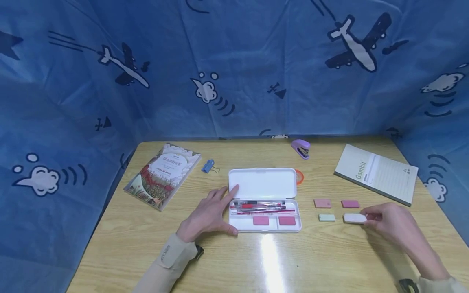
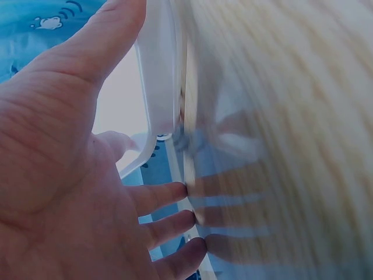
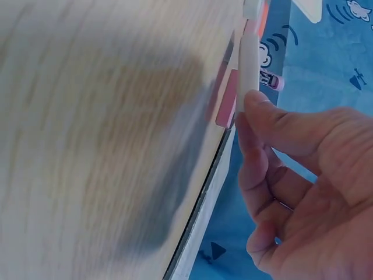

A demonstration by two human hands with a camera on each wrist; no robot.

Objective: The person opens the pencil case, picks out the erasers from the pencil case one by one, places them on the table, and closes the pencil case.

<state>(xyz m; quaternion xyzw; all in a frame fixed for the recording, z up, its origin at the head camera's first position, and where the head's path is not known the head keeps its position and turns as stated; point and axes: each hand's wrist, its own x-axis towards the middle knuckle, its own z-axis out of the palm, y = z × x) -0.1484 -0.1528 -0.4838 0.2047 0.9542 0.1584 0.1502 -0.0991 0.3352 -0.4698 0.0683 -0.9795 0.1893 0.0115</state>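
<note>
Near the back left corner of the wooden table (image 1: 311,260), an illustrated booklet (image 1: 163,176) lies tilted, with a blue binder clip (image 1: 208,166) to its right, some way in from the back edge. The left hand (image 1: 209,213) is spread wide at the left side of an open white pencil case (image 1: 262,183), its thumb tip at the case's front left corner and its index fingertip over the lid's left edge; the head view cannot tell how firmly it presses. Pens (image 1: 258,206) lie lengthwise in the tray's rear part, and two pink erasers (image 1: 261,220) sit in front of them, one on either side of a divider. An orange ring-shaped object (image 1: 300,177) shows partly from behind the lid's right edge, and a purple stapler (image 1: 301,147) stands close to the table's back edge. Farther right are a pale pink eraser (image 1: 322,203), a pale green eraser (image 1: 327,217) in front of it, and a deep pink eraser (image 1: 350,204). Just in front of that last one is the white eraser (image 1: 353,219), its right end pinched between thumb and fingers of the right hand (image 1: 392,224); whether it touches the surface cannot be told. A Gambit notebook (image 1: 377,175) lies slanted toward the back right corner.
</note>
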